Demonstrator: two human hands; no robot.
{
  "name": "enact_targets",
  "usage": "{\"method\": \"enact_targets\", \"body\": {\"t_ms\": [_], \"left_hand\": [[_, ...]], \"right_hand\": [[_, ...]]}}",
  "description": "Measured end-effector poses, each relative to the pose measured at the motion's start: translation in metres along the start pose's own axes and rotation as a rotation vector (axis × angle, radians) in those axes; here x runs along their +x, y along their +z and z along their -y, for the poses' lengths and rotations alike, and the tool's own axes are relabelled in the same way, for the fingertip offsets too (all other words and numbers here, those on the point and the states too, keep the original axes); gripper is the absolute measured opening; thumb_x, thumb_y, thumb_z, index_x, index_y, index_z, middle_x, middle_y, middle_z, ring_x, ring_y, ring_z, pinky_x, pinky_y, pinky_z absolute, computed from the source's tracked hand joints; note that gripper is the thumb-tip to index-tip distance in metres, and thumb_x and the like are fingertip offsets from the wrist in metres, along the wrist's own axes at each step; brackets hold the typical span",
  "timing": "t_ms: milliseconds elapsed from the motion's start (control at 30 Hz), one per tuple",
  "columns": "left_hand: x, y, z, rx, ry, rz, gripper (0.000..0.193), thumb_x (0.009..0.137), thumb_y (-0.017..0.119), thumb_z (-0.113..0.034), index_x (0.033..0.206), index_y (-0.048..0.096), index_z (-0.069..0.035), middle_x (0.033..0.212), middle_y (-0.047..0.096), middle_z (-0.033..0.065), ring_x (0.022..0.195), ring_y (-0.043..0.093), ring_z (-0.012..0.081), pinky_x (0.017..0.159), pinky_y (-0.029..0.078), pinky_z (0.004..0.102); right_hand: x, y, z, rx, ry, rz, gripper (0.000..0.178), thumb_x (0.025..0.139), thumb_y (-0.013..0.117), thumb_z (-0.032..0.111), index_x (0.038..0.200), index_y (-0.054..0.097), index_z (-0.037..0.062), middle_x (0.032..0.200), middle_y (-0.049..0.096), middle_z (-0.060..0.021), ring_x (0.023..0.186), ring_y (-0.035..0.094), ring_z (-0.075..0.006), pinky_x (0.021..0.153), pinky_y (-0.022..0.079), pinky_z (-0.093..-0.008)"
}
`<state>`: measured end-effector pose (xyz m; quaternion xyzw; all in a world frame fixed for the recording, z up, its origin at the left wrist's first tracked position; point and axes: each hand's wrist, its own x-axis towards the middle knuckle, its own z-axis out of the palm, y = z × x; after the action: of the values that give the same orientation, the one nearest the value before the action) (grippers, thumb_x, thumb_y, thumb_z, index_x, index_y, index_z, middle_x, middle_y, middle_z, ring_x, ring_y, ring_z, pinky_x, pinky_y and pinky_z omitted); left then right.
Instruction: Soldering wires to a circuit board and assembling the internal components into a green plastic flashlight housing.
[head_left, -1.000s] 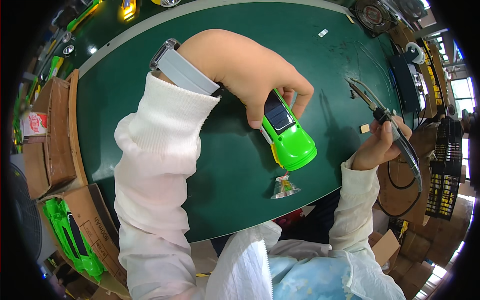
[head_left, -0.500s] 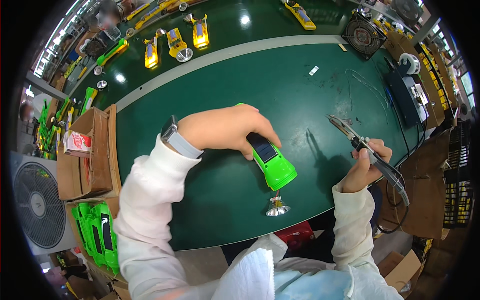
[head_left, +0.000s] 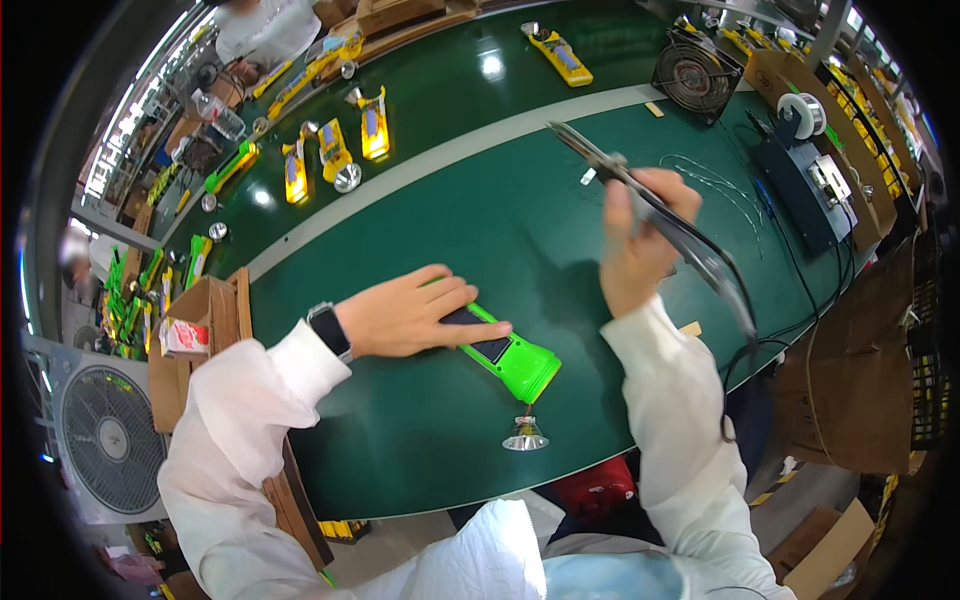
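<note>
A green flashlight body [head_left: 528,370] with a dark panel lies aslant on the green bench. My left hand [head_left: 405,315] holds its far end from above, thumb across the panel and fingers over the far side. Beyond the body's wide near end sits a silver reflector [head_left: 525,438], joined to it by a thin red wire. Raised over the bench, my right hand [head_left: 645,245] is closed around a soldering iron [head_left: 607,166] with a metal feed arm. The iron's tip points to the far left, apart from the flashlight; motion blurs it slightly.
At right stand a dark blue box [head_left: 800,200], a solder spool [head_left: 803,116] and loose cables. A black fan [head_left: 697,76] is at the far right. Yellow flashlight halves [head_left: 335,150] line the far strip. A cardboard box [head_left: 215,310] borders the left edge.
My right hand has lifted the soldering iron up and leftward. The left hand has shifted back along the flashlight with its fingers straighter. The whole view has turned slightly.
</note>
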<state>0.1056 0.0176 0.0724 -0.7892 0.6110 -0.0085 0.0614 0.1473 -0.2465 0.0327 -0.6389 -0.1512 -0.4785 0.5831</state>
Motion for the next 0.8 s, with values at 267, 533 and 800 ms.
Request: {"method": "enact_targets", "body": {"t_ms": [267, 533, 800], "left_hand": [[-0.028, -0.022, 0.030, -0.075, -0.609, -0.141, 0.077, 0.081, 0.073, -0.013, 0.148, 0.036, -0.007, 0.113, 0.053, 0.0201, 0.099, 0.056, 0.0389, 0.089, 0.047, 0.0436], [0.049, 0.016, 0.191, 0.160, -1.153, -0.338, 0.059, 0.102, 0.051, -0.025, 0.153, 0.026, -0.010, 0.104, 0.056, 0.0309, 0.095, 0.058, 0.0463, 0.080, 0.048, 0.0508], [0.090, 0.094, 0.286, 0.263, -1.563, -0.238, 0.062, 0.099, 0.052, -0.042, 0.152, 0.029, -0.019, 0.105, 0.058, 0.0250, 0.094, 0.062, 0.0421, 0.076, 0.051, 0.0523]], "right_hand": [[0.008, 0.017, -0.051, -0.115, 0.089, -0.114, 0.027, 0.090, 0.068, 0.005, 0.108, 0.049, 0.0016, 0.099, 0.054, -0.0103, 0.086, 0.053, -0.0161, 0.079, 0.043, -0.0299], [0.013, 0.016, -0.051, -0.078, 0.034, -0.148, 0.033, 0.081, 0.073, -0.001, 0.106, 0.052, 0.0034, 0.094, 0.058, -0.0152, 0.078, 0.060, -0.0262, 0.067, 0.051, -0.0342], [0.015, 0.013, -0.046, -0.055, 0.100, -0.070, 0.036, 0.085, 0.071, 0.002, 0.112, 0.047, 0.0044, 0.101, 0.057, -0.0164, 0.085, 0.060, -0.0247, 0.071, 0.051, -0.0329]]}}
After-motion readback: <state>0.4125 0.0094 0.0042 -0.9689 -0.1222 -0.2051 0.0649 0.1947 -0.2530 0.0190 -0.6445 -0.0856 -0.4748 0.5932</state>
